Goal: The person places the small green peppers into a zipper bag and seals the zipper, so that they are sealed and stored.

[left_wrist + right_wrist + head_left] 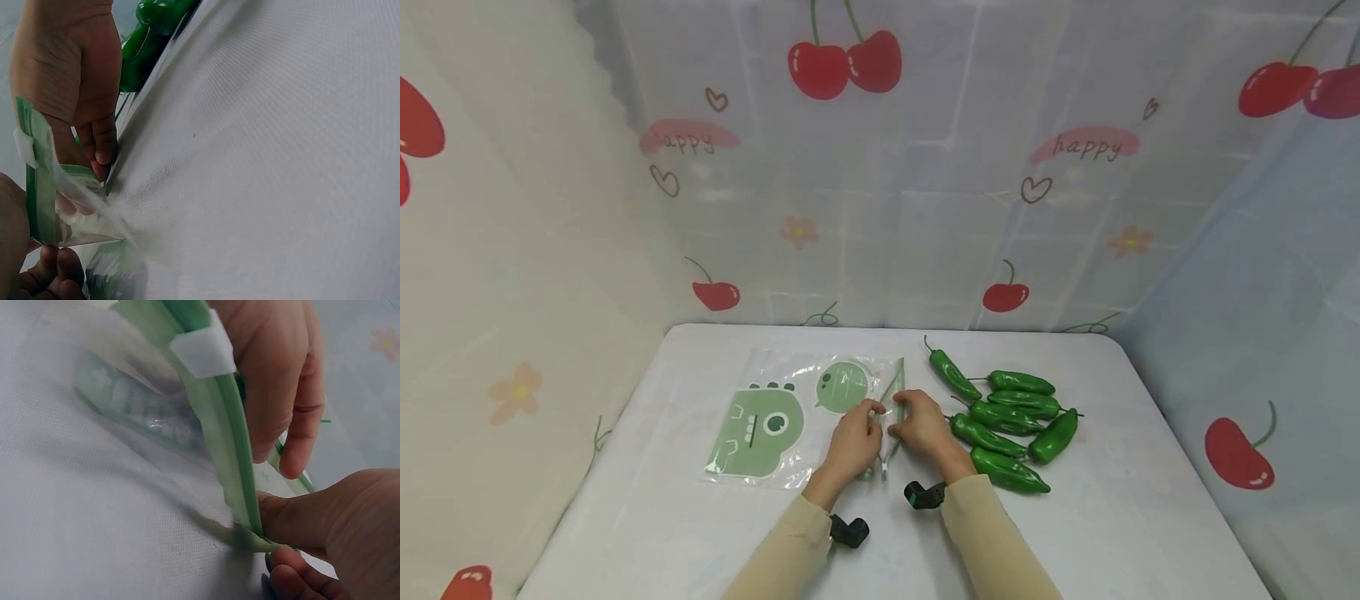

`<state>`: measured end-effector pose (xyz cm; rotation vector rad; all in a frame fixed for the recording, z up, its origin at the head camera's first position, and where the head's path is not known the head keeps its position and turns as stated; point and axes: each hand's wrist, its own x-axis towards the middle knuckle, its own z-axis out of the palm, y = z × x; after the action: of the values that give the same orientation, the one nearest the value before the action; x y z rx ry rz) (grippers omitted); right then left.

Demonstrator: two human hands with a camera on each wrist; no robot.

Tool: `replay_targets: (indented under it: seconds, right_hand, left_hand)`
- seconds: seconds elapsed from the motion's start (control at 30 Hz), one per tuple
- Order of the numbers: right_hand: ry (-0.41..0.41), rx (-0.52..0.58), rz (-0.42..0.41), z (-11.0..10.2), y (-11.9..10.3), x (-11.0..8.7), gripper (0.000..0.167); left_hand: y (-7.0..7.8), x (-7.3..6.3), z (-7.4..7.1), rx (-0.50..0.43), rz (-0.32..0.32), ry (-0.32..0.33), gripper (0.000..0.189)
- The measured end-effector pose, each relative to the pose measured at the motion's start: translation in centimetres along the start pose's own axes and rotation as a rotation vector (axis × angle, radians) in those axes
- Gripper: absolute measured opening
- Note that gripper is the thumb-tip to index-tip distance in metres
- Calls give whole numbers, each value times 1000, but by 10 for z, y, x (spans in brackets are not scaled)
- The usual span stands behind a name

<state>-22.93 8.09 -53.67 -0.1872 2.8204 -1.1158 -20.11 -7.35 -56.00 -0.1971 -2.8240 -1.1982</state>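
A clear zip bag (778, 429) with a green cartoon print lies flat on the table, its green-edged mouth raised and spread apart between my hands. My left hand (853, 437) pinches one side of the mouth, and its curled fingertips (65, 265) show under the rim in the left wrist view. On the opposite side my right hand (925, 427) pinches the other edge, with the green zip strip (234, 437) running into its thumb and fingers. A white slider (206, 347) sits on that strip. Several long green peppers (1003, 417) lie just right of my right hand.
A white cloth covers the table (1120, 517). Cherry-printed curtains (880, 167) rise behind it and on both sides. Black wrist cameras (850, 532) are strapped at my sleeve cuffs.
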Motion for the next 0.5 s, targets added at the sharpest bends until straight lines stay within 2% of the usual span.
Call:
replay_targets:
  seconds: [0.27, 0.5]
  right_hand:
    - [-56, -10, -3, -2, 2, -1, 57]
    - [-53, -3, -26, -5, 3, 0, 58]
  left_hand:
    - [-1, -2, 0, 16, 2, -26, 36]
    - [-1, 2, 0, -37, -1, -14, 46]
